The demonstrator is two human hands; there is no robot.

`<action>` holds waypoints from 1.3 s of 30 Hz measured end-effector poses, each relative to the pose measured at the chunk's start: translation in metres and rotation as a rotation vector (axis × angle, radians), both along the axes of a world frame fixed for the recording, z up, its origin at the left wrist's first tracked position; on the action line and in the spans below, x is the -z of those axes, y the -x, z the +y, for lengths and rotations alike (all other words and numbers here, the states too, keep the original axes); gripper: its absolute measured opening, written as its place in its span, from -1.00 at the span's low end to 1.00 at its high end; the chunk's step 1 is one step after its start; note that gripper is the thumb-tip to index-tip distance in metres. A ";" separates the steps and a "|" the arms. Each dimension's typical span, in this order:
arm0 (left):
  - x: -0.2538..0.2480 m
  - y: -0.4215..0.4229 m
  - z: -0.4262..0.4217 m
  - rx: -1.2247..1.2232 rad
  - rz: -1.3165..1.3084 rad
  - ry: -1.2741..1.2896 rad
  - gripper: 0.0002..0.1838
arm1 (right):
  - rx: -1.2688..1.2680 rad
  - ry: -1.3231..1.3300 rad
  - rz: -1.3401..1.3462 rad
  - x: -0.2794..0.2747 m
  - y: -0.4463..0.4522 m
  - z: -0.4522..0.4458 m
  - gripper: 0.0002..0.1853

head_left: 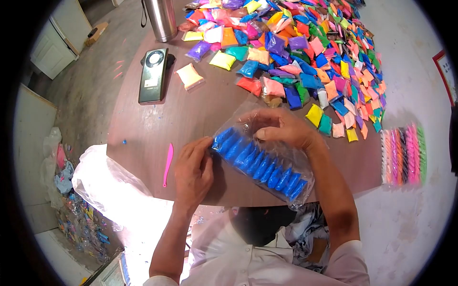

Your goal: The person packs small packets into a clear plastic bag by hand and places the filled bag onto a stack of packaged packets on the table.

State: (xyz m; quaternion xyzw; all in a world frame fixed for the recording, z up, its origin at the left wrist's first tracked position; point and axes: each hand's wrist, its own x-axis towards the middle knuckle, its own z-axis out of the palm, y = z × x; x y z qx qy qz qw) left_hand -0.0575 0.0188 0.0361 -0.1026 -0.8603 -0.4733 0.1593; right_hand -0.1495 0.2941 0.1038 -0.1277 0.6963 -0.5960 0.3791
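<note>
A clear plastic bag [305, 164] lies slanted over the table's near edge. Inside it sits a tight row of blue packets [260, 162]. At the row's left end, my left hand [194, 164] pinches the bag's edge with its fingertips. My right hand [281, 127] is curled over the upper side of the bag, thumb bent in, gripping the loose film; part of the plastic lies about its fingers. Left of my left hand a pink plastic knife [168, 164] rests on the table.
A large heap of small coloured packets [296, 43] covers the table's far right. A phone [153, 76] and a steel flask [161, 19] stand at the left. A white plastic bag [109, 176] hangs by the left edge. Bundled coloured twisted strips [403, 156] lie at right.
</note>
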 end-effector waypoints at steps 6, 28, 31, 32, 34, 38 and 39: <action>0.000 0.001 -0.001 0.007 0.013 -0.002 -0.65 | -0.010 0.028 0.005 0.017 0.004 -0.009 -0.39; 0.011 0.000 -0.003 0.051 -0.101 -0.027 -0.71 | 0.269 -0.467 0.312 -0.029 -0.131 0.093 -0.34; 0.021 0.003 -0.005 0.045 -0.129 -0.068 -0.71 | 0.091 -0.443 0.321 -0.019 -0.117 0.099 -0.38; 0.021 0.004 -0.005 0.019 -0.152 -0.060 -0.71 | 0.111 -0.431 0.317 -0.019 -0.115 0.098 -0.38; 0.008 0.001 0.001 0.030 -0.153 -0.043 -0.70 | 0.032 -0.438 0.319 -0.022 -0.115 0.095 -0.45; 0.000 -0.001 0.005 -0.013 -0.194 -0.003 -0.70 | 0.068 -0.282 0.271 0.000 -0.117 0.096 -0.49; 0.000 -0.001 0.004 -0.010 -0.191 0.007 -0.70 | 0.074 -0.297 0.249 -0.002 -0.118 0.094 -0.52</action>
